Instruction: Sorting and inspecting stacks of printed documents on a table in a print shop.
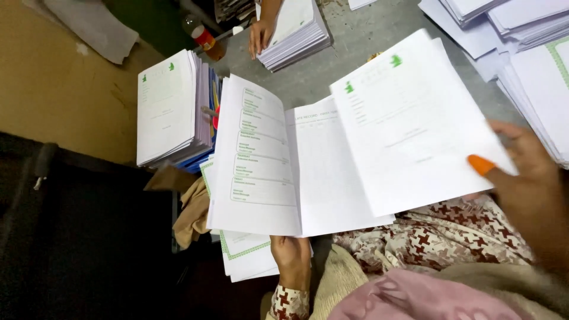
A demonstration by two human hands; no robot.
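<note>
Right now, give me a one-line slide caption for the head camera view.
Left hand props an open white printed booklet while right hand lifts its loose white sheet above a grey table.

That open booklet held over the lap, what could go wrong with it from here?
The open booklet is held from below by the left hand alone, so it might sag or slide. The right hand pinches only the edge of the lifted sheets, which could crease or slip. The leaning stack at the table's edge might topple.
</note>
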